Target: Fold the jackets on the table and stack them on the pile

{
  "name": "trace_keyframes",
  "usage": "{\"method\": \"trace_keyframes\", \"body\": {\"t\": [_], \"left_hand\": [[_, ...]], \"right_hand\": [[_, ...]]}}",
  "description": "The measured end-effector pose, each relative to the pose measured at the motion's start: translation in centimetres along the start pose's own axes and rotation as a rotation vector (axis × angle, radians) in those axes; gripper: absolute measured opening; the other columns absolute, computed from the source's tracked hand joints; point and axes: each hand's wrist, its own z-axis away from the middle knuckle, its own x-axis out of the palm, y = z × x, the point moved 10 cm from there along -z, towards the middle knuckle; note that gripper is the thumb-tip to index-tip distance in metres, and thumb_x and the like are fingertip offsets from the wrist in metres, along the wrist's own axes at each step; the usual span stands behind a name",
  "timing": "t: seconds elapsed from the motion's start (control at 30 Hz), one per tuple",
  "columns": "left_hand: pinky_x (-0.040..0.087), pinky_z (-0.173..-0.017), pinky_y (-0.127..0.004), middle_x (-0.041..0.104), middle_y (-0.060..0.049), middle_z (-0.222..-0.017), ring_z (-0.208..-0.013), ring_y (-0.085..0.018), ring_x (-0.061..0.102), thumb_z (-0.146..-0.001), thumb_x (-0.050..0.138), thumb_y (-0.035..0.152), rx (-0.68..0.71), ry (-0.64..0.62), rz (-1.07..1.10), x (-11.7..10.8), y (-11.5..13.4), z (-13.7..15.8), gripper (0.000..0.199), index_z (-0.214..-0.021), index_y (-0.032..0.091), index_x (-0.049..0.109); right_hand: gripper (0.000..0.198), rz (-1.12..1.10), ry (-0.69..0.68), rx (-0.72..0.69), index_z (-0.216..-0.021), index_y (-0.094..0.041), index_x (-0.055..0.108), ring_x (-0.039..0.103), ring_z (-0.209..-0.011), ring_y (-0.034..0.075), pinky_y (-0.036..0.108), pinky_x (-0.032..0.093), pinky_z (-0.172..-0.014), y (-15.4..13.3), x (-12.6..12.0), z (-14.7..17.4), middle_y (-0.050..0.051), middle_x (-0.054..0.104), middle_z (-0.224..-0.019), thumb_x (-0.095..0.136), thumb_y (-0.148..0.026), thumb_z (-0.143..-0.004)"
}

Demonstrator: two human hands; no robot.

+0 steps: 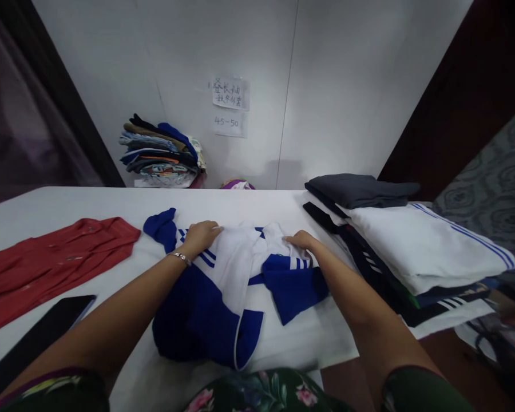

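Observation:
A blue and white jacket with striped sleeves lies crumpled on the white table in front of me. My left hand is closed on its white upper part, beside blue stripes. On the other side of the collar area, my right hand pinches the white cloth near the shoulder. One blue sleeve end reaches out to the far left of the garment. The other sleeve is bent over below my right hand. Parts of both hands' fingertips are hidden by the fabric.
A red garment and a dark flat object lie on the left of the white table. Folded clothes are stacked at right. Another clothes pile stands against the wall, below left of paper notes.

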Motion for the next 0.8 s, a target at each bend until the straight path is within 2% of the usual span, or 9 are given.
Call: {"method": "trace_keyframes", "body": {"t": [0.13,0.23,0.33,0.47,0.6,0.7,0.8], "left_hand": [[0.042,-0.084,-0.030,0.067,-0.008,-0.112,-0.102,-0.024,0.060,-0.088,0.035,0.048,-0.035,0.054,0.116,-1.2,-1.1,0.2,0.044,-0.093,0.022,0.069],[0.043,-0.082,-0.028,0.068,-0.006,-0.111,-0.100,-0.023,0.061,-0.086,0.038,0.048,-0.083,0.095,0.198,-2.4,-1.8,0.7,0.040,-0.089,0.022,0.069],[0.043,-0.081,-0.025,0.070,-0.004,-0.106,-0.099,-0.021,0.061,-0.084,0.041,0.046,-0.129,0.164,0.328,-4.2,-2.8,1.5,0.037,-0.088,0.022,0.069],[0.044,-0.073,-0.022,0.072,-0.001,-0.086,-0.085,-0.018,0.062,-0.081,0.043,0.047,-0.128,0.313,0.528,-7.7,-4.4,2.6,0.039,-0.084,0.018,0.069],[0.043,-0.071,-0.020,0.066,0.002,-0.077,-0.077,-0.014,0.057,-0.082,0.044,0.042,-0.118,0.575,0.576,-14.2,-5.2,5.3,0.033,-0.080,0.017,0.065],[0.041,-0.072,-0.019,0.058,0.004,-0.073,-0.074,-0.010,0.050,-0.086,0.044,0.040,-0.092,0.785,0.498,-21.1,-4.3,8.6,0.031,-0.081,0.016,0.063],[0.039,-0.074,-0.020,0.048,0.005,-0.068,-0.071,-0.007,0.045,-0.089,0.042,0.042,-0.079,1.024,0.404,-28.7,-3.3,12.4,0.039,-0.081,0.010,0.063]], "right_hand": [[0.024,-0.025,-0.044,-0.014,-0.051,-0.014,0.061,0.058,-0.063,0.019,0.025,0.039,-0.057,-1.0,1.1,-0.1,0.004,0.058,-0.052,0.077,-0.029,-0.061],[0.015,-0.112,-0.042,-0.084,-0.056,-0.015,0.062,0.054,-0.058,0.015,0.023,0.037,-0.055,-2.1,1.0,0.7,0.000,0.058,-0.053,0.070,-0.022,-0.066],[0.016,-0.230,0.008,-0.155,-0.062,-0.015,0.061,0.051,-0.056,0.012,0.022,0.037,-0.054,-3.3,-0.5,2.0,-0.001,0.058,-0.056,0.063,-0.027,-0.073],[0.024,-0.393,0.131,-0.253,-0.071,-0.016,0.059,0.053,-0.063,0.014,0.023,0.041,-0.059,-5.3,-4.1,4.0,0.001,0.062,-0.067,0.057,-0.039,-0.077],[0.028,-0.536,0.272,-0.360,-0.081,-0.017,0.054,0.054,-0.069,0.013,0.023,0.043,-0.065,-8.1,-8.7,6.9,0.002,0.062,-0.078,0.050,-0.045,-0.080],[0.030,-0.698,0.396,-0.538,-0.082,-0.018,0.053,0.051,-0.066,0.012,0.024,0.041,-0.064,-11.0,-13.2,10.5,0.000,0.059,-0.075,0.055,-0.048,-0.077],[0.030,-0.837,0.538,-0.771,-0.081,-0.019,0.052,0.050,-0.066,0.011,0.024,0.040,-0.067,-13.8,-18.6,15.7,-0.003,0.055,-0.074,0.060,-0.047,-0.076]]}}
